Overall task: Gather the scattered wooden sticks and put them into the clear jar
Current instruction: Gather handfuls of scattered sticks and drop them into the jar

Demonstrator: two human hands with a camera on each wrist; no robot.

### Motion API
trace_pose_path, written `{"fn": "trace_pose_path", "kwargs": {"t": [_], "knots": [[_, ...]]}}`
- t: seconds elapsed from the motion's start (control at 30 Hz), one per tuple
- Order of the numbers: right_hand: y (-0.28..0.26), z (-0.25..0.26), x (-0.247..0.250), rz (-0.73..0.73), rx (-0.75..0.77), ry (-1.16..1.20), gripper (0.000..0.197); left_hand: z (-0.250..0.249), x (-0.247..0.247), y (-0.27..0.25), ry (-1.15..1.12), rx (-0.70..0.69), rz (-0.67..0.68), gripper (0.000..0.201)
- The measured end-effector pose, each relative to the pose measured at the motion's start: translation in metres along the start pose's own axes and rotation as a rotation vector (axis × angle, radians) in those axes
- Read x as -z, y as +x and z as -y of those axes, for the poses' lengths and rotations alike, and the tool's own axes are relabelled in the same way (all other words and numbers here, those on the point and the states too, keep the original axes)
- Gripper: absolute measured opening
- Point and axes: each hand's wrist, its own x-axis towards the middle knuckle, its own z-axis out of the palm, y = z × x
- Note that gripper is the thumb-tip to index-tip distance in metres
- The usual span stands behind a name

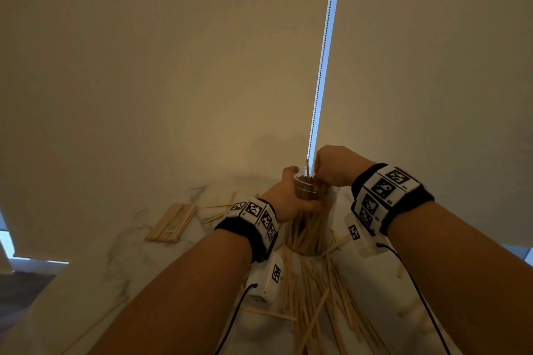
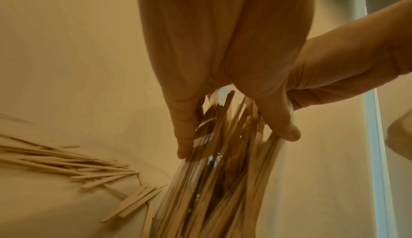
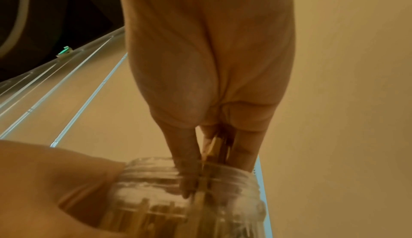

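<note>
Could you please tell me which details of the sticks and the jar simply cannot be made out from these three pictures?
- Head view: the left hand and right hand hide the clear jar mouth.
- Right wrist view: blur and fingers hide how many sticks the grip holds.
- Left wrist view: the jar's base is cut off by the bottom edge.
- Head view: forearms cover part of the scattered sticks.

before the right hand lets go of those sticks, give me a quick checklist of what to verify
1. Left hand grips the clear jar near its rim: ok.
2. Jar upright on the marble table: ok.
3. Right hand pinches sticks over the jar mouth: ok.
4. Stick tips inside the rim: ok, right wrist view.
5. Room left in the jar: cannot tell; looks crowded.
6. Scattered sticks gathered: not ok.
</note>
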Motion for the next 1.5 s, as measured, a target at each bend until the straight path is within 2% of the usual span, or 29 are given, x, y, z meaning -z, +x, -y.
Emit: {"fn": "trace_pose_path", "kwargs": {"t": [0.07, 0.13, 0.2, 0.23, 0.3, 0.47, 0.57, 0.67, 0.77, 0.87, 0.93, 1.0, 1.07, 1.23, 1.3, 1.37, 1.5], "knots": [[-0.002, 0.002, 0.004, 0.034, 0.029, 0.032, 0.027, 0.001, 0.0, 0.0, 0.007, -0.005, 0.003, 0.112], [-0.004, 0.002, 0.009, 0.059, 0.033, 0.177, 0.021, 0.001, 0.0, 0.0, 0.012, -0.004, 0.003, 0.111], [-0.003, 0.001, 0.012, -0.004, 0.008, 0.288, 0.015, 0.001, 0.0, -0.001, 0.017, -0.003, 0.002, 0.11], [-0.003, 0.0, 0.012, -0.047, -0.01, 0.301, 0.019, 0.001, 0.0, 0.0, 0.019, -0.004, 0.003, 0.109], [-0.001, 0.0, 0.009, -0.082, -0.032, 0.269, 0.026, 0.001, 0.0, 0.0, 0.012, -0.008, 0.008, 0.108], [0.0, 0.009, -0.008, 0.005, 0.028, 0.067, 0.021, 0.006, 0.001, 0.007, 0.011, -0.003, 0.014, 0.112], [-0.002, 0.009, -0.005, -0.01, 0.032, 0.138, 0.022, 0.01, 0.0, 0.011, 0.004, 0.002, 0.011, 0.114], [0.0, 0.006, 0.001, -0.016, 0.005, 0.21, 0.014, 0.01, 0.001, 0.01, 0.001, 0.003, 0.015, 0.116], [0.002, 0.001, 0.001, -0.142, -0.044, 0.305, 0.013, 0.007, 0.001, 0.008, -0.004, -0.007, 0.017, 0.114], [0.0, -0.002, -0.004, -0.295, -0.112, 0.553, 0.007, 0.007, 0.001, 0.007, -0.008, -0.006, 0.015, 0.116], [-0.001, -0.002, -0.007, -0.301, -0.117, 0.63, 0.006, 0.007, 0.001, 0.007, 0.0, 0.0, 0.018, 0.115], [-0.001, -0.001, -0.008, -0.248, -0.102, 0.611, 0.018, 0.007, 0.001, 0.007, 0.002, 0.001, 0.016, 0.116], [-0.002, 0.001, -0.011, -0.214, -0.077, 0.57, 0.018, 0.006, 0.002, 0.006, 0.007, -0.002, 0.016, 0.115], [-0.005, 0.003, -0.018, -0.351, -0.057, 0.397, 0.014, 0.005, 0.002, 0.005, 0.007, 0.004, 0.01, 0.111], [-0.007, 0.004, -0.017, -0.309, -0.033, 0.343, 0.014, 0.006, 0.002, 0.005, 0.006, 0.002, 0.012, 0.111], [-0.006, 0.006, -0.016, -0.182, 0.012, 0.308, 0.015, 0.007, 0.002, 0.006, -0.002, -0.005, 0.016, 0.11], [-0.005, 0.012, -0.006, -0.067, 0.056, 0.409, 0.015, 0.008, 0.001, 0.006, 0.023, -0.031, -0.009, 0.099]]}}
